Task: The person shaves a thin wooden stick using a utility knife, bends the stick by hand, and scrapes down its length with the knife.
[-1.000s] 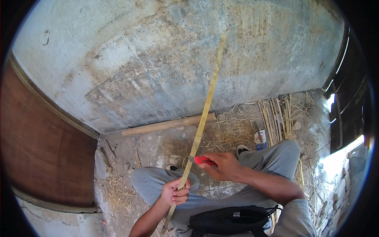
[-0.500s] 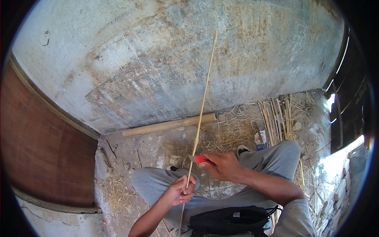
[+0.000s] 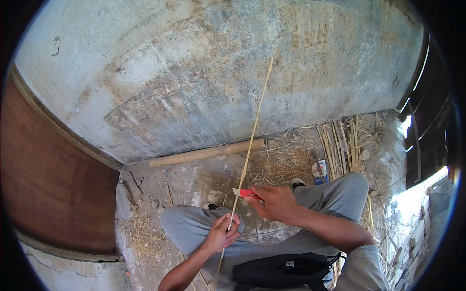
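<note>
A long, thin bamboo strip (image 3: 256, 121) slants from my lap up in front of the wall, its far tip in the air. My left hand (image 3: 222, 234) is closed around its lower part, over my left knee. In my right hand (image 3: 275, 202) is a red-handled utility knife (image 3: 248, 193). Its pale blade lies across the strip, a short way above my left hand, and seems to touch it. The strip's lower end runs down beside the black bag in my lap, where a greyish blur sits.
A thick bamboo pole (image 3: 208, 152) lies along the foot of the stained wall (image 3: 194, 72). Shavings (image 3: 289, 165), a small box (image 3: 318, 169) and many split strips (image 3: 341, 145) are on the floor ahead right. A black bag (image 3: 276, 272) rests at my waist; a brown panel (image 3: 53, 179) stands left.
The bamboo strip has slid down toward me through my left hand, so its far tip sits lower and slightly farther right. Both hands and the utility knife stay nearly in place.
</note>
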Demonstrator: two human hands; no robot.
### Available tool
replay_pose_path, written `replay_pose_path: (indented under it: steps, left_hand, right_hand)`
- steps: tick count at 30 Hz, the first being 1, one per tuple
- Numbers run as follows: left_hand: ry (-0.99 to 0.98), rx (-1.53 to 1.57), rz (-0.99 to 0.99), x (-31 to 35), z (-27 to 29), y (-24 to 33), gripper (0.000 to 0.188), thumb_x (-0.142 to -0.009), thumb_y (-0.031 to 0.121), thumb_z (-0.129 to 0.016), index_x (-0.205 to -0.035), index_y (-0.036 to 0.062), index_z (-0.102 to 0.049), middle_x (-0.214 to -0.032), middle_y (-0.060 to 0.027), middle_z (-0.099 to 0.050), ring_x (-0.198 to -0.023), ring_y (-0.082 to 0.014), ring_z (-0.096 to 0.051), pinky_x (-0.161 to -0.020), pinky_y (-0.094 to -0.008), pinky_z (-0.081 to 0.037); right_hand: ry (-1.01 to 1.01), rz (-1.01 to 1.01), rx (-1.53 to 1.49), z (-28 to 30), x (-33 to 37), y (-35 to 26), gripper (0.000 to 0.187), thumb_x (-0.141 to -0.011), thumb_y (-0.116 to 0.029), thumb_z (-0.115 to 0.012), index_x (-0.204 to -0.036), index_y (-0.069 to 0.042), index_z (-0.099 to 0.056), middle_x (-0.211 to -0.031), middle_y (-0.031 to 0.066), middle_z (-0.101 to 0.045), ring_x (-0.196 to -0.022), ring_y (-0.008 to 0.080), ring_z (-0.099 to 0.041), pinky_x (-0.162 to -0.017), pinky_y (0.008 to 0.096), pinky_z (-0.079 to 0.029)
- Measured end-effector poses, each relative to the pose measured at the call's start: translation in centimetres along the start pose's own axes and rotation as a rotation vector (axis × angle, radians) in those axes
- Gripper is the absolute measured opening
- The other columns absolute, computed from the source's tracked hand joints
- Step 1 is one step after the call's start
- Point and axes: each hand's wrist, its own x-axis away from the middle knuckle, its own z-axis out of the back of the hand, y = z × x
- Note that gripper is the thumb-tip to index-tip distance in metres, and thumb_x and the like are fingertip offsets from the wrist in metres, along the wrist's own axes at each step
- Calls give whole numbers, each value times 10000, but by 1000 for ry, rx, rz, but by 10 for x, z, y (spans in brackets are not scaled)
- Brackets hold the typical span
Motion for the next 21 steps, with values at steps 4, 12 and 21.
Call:
replay_pose_path:
  steps: [4,12,21]
  left_hand:
    - [100,-119,-62,-2,-4,-3,367,-1069,394,-332,-953,84,-491,-560,21,-310,-390,-56,-263,-323,-218,-221]
    - [129,-129,-27,0,-4,1,354,-1066,397,-345,-938,95,-478,-569,23,-310,-396,-56,-259,-328,-221,-219]
    - [137,-127,6,3,-1,0,359,-1063,407,-352,-930,98,-476,-573,31,-306,-403,-54,-257,-334,-221,-219]
  right_hand:
    - [-27,-21,3,-5,2,4,329,-849,-313,-723,-1020,-34,-687,-662,72,-654,-497,251,-635,-419,365,-473]
    - [-37,-33,59,-8,-4,10,295,-852,-342,-716,-944,-62,-698,-662,70,-660,-518,259,-648,-432,376,-482]
    - [46,-63,106,-11,-10,20,294,-857,-373,-706,-880,-80,-687,-634,67,-638,-512,258,-635,-421,390,-465]
